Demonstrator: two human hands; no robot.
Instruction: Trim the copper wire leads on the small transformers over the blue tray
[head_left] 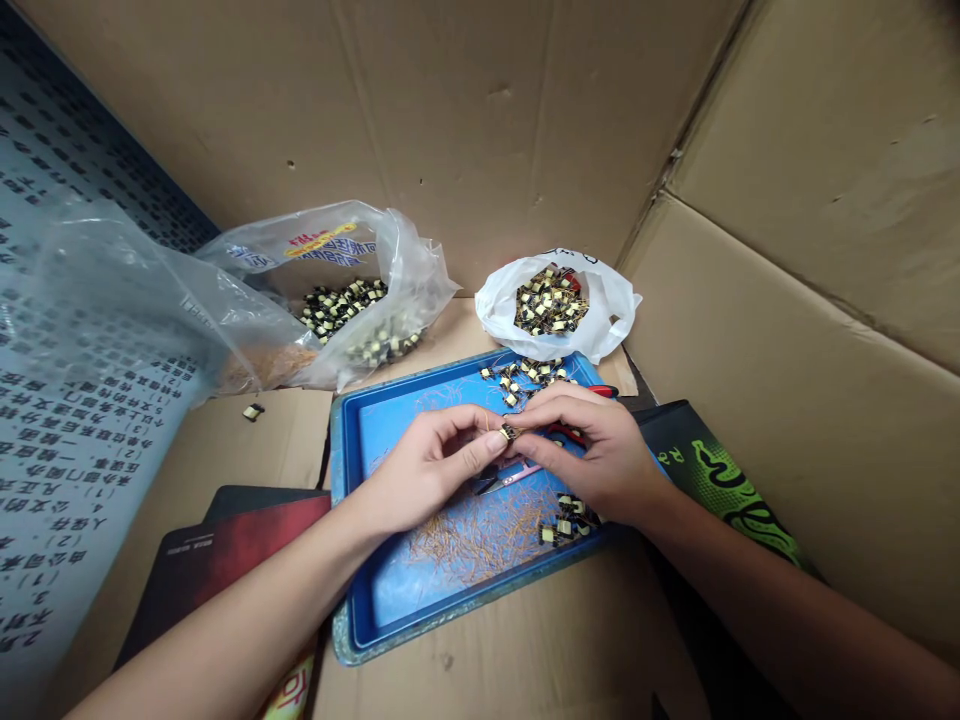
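Above a shallow blue tray point(390, 595), my left hand point(439, 460) pinches a small wire-wound transformer point(508, 432) between thumb and forefinger. My right hand point(592, 440) meets it from the other side, fingertips closed at the part's thin wire leads. Beneath my hands lies a tool with pink handles point(517, 478), partly covered. Red-handled pliers point(604, 391) are mostly hidden behind my right hand. Copper-coloured wire clippings point(480, 535) litter the tray floor. Several similar transformers point(566, 522) sit in the near right corner, and more transformers point(525, 375) lie along the far edge.
Behind the tray stand a clear plastic bag point(405, 270) and a white plastic bag point(607, 330), both holding many such parts. One loose part point(253, 411) rests on cardboard at left. Cardboard walls point(465, 120) enclose the back and right. Dark mats point(225, 540) flank the tray.
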